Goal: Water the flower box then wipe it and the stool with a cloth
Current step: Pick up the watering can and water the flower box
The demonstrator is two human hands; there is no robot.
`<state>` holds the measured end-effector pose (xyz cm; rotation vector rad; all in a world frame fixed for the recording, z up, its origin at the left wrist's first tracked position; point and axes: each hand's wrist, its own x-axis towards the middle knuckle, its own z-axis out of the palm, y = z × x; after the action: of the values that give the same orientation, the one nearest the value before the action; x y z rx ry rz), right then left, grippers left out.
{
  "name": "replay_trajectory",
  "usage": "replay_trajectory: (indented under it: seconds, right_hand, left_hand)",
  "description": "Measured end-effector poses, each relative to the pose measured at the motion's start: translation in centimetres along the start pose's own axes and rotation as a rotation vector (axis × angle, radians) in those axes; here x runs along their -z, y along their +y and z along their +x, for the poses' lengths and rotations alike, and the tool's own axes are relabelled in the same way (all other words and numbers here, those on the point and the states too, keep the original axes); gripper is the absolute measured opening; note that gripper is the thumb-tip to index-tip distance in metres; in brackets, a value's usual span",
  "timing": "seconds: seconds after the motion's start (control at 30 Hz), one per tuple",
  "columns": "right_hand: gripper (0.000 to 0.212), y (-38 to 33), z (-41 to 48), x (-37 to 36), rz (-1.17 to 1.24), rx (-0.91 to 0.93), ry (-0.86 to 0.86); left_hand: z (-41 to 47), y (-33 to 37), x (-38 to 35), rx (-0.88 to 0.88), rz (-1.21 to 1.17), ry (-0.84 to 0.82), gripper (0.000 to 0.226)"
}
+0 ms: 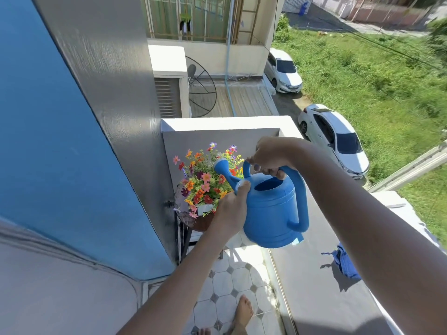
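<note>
Watering barely begun: my right hand (268,158) and left hand (231,210) clasp the watering can (272,209), spout over the flower box (205,183); cloth (344,262) waits on the ledge (314,286)

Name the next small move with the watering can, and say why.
Probably tip the watering can forward. The right hand grips its top handle, the left hand steadies the spout, and the rose sits over the flowers, but no water is visible.
</note>
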<state>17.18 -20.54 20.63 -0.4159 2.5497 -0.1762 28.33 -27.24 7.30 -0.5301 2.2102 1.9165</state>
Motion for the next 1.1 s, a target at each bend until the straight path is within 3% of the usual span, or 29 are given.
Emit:
replay_trajectory:
  seconds: [0.23, 0.4, 0.57, 0.7, 0.97, 1.1]
  right_hand:
    - [0.029, -1.0, -2.2, -1.2, 0.007, 0.047, -0.023]
    - [0.026, 0.1, -3.6, -3.2, 0.154, -0.034, -0.142]
    - [0.027, 2.7, -4.9, -4.6, 0.210, -0.080, -0.144]
    - [0.026, 5.8, -6.0, -5.3, 0.349, -0.136, -0.110]
    - [0.039, 13.2, -6.3, -7.3, 0.705, -0.246, 0.071]
    - [0.037, 18.4, -4.7, -8.8, 0.909, -0.281, 0.175]
  left_hand:
    - [-2.8, -1.4, 0.8, -0.074, 0.065, 0.012, 0.084]
    - [-4.5, -2.1, 0.4, -0.064, 0.088, -0.006, 0.083]
    - [-5.1, -2.4, -1.1, -0.051, 0.068, -0.039, 0.073]
    - [-4.6, -2.4, -3.1, -0.059, 0.106, -0.081, 0.063]
    - [-0.8, -1.8, -8.4, -0.015, 0.114, -0.142, 0.073]
    - [2.6, -0.7, -12.3, -0.045, 0.207, -0.182, 0.049]
